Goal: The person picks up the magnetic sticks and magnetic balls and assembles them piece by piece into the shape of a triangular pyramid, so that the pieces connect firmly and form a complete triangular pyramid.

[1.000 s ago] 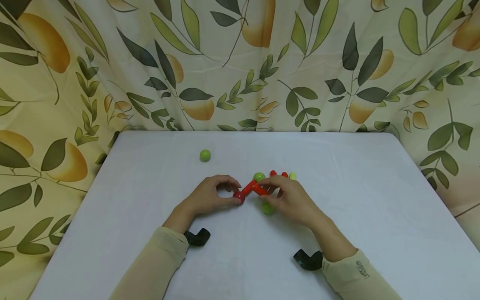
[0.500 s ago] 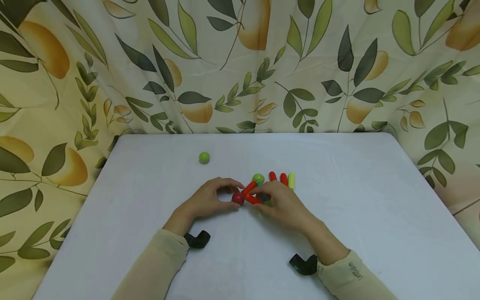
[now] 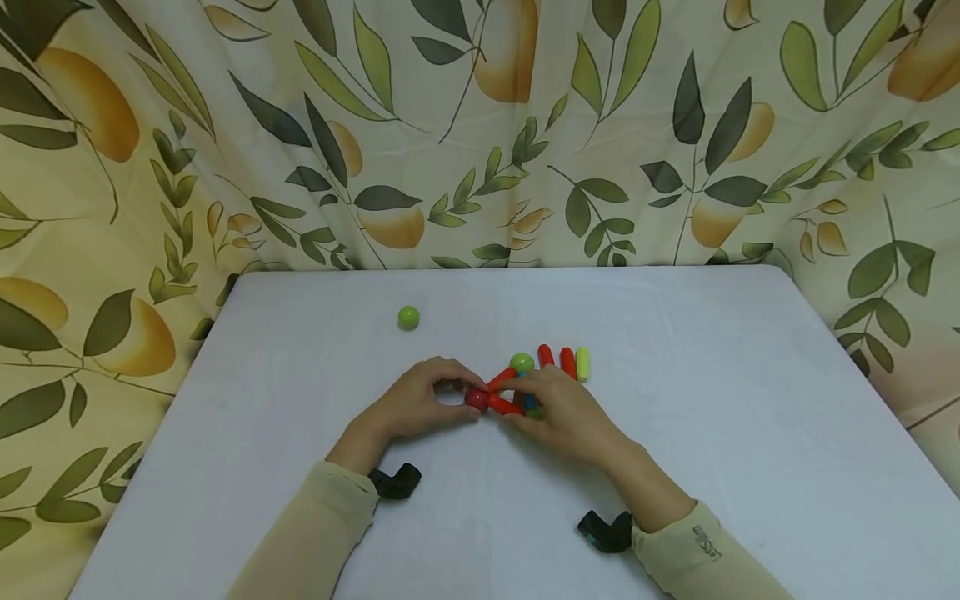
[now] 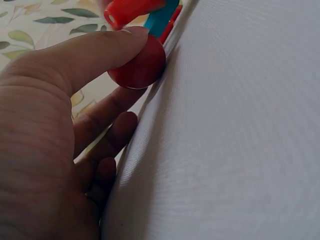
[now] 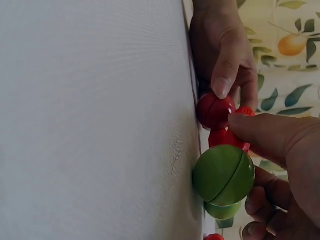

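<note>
My left hand [image 3: 420, 400] holds a dark red ball [image 3: 477, 399] between thumb and fingers, low over the white table. My right hand [image 3: 566, 408] pinches a short red stick [image 3: 504, 405], its near end right at the ball. In the left wrist view this red stick [image 4: 132, 9] shows a hollow end above the ball. Another red stick [image 3: 501, 378] runs from the red ball to a green ball [image 3: 522, 362]. A blue stick [image 3: 530, 402] and a second green ball [image 5: 225, 174] show beside my right fingers, partly hidden in the head view.
Two loose red sticks [image 3: 567, 362] and a yellow-green stick [image 3: 583, 364] lie just beyond my right hand. A lone green ball [image 3: 408, 317] rests at the back left of the white table [image 3: 315, 317]. A leaf-patterned curtain [image 3: 480, 150] hangs behind the table.
My right hand has moved left and slightly nearer, bringing the red stick up to the red ball. The left hand keeps its hold on the ball, almost unmoved.
</note>
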Tool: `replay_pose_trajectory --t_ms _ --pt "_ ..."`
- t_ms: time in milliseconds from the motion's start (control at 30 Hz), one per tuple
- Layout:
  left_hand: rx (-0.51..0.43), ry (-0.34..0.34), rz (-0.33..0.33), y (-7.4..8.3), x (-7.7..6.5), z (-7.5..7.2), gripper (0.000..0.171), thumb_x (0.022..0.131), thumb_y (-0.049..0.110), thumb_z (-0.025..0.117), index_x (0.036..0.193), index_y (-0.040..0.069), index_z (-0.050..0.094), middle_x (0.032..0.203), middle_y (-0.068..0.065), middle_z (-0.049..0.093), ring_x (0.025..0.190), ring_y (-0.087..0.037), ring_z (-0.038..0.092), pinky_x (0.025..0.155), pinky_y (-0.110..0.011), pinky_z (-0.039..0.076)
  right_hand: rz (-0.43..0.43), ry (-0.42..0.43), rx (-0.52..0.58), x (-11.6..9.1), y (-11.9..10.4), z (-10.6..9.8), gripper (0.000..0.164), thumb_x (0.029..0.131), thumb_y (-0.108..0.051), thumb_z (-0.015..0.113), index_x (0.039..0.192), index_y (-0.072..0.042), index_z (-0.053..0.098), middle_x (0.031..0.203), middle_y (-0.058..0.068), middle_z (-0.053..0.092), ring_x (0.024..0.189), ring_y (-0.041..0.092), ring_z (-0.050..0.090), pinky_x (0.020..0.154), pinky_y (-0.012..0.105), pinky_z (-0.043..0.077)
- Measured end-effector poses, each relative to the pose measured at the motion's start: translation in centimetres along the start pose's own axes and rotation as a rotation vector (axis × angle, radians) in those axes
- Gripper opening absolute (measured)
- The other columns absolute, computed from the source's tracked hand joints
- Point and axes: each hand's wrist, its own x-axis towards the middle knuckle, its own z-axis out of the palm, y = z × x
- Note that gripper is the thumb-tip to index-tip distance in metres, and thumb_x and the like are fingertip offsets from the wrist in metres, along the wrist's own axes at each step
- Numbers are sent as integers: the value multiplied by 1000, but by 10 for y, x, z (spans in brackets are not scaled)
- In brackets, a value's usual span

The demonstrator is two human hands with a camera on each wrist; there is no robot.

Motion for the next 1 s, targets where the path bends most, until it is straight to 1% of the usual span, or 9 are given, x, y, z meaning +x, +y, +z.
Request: replay_pose_trajectory --t_ms 100,267,433,667,767,1000 --pt "5 7 -12 -1 1 0 32 86 29 86 113 41 74 107 21 70 104 -6 60 96 -34 51 -5 13 2 0 1 0 33 87 -21 85 118 -23 77 99 -8 72 92 13 60 81 33 53" --pt "-12 23 -37 -2 0 1 30 88 28 84 112 41 73 109 20 70 106 -6 62 99 -37 51 -8 2 -20 0 0 1 29 88 -22 84 116 -22 78 108 -3 75 99 14 61 88 38 55" --pt "-18 22 -51 -2 -1 1 30 88 29 83 113 41 72 111 20 69 107 -5 62 100 -38 51 0 -10 -65 -1 0 3 27 88 -23 84 115 -23 78 107 -3 73 99 14 60 84 35 54" --pt "-11 26 -41 -2 1 0 30 88 28 83 113 40 72 111 19 69 107 -5 62 100 -38 51 -15 23 -109 0 2 7 26 86 -25 86 111 -24 78 104 -6 73 93 12 54 75 28 50" --pt "-5 20 -48 -2 1 0 31 88 28 83 113 42 72 111 21 69 107 -4 62 100 -37 51 -19 29 -118 0 2 8 27 85 -26 87 110 -23 78 104 -6 73 92 12 55 76 29 51" --pt "-1 16 -29 -3 0 -1 30 86 29 85 111 42 73 109 21 69 106 -5 61 98 -37 51 -8 31 -135 1 1 12 30 84 -25 87 112 -22 78 106 -5 73 92 14 55 77 32 51"
